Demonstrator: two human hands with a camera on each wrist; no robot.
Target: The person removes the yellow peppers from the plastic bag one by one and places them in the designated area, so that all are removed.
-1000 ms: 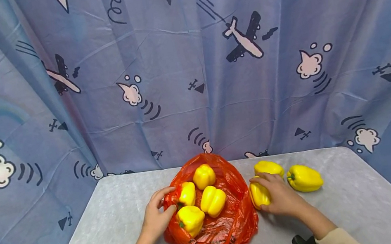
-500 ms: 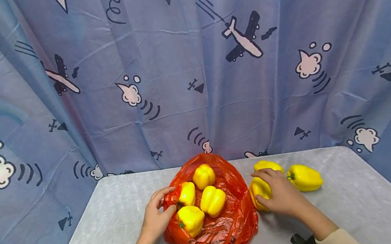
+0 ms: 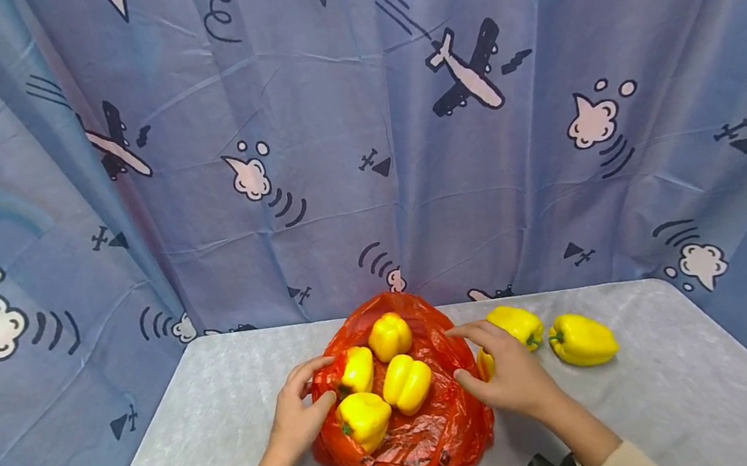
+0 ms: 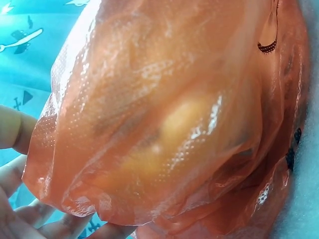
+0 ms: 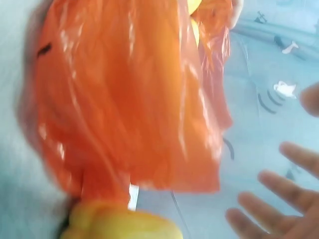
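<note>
A red plastic bag (image 3: 452, 413) lies with its mouth facing me, and several yellow bell peppers (image 3: 407, 384) rest inside. My left hand (image 3: 301, 412) holds the bag's left rim; in the left wrist view its fingers (image 4: 55, 226) show at the edge of the thin plastic. My right hand (image 3: 514, 374) hovers at the bag's right rim with fingers spread and nothing in it. Beneath it, mostly hidden, a yellow bell pepper (image 5: 119, 224) sits against the bag's outer side.
Two more yellow bell peppers lie on the table to the right, one behind my right hand (image 3: 517, 324) and one farther right (image 3: 582, 340). A blue patterned curtain (image 3: 305, 155) hangs behind the grey-white table (image 3: 182, 451).
My right hand has let go of the pepper beside the bag and moved left to the bag's right rim. My left hand has stayed in place.
</note>
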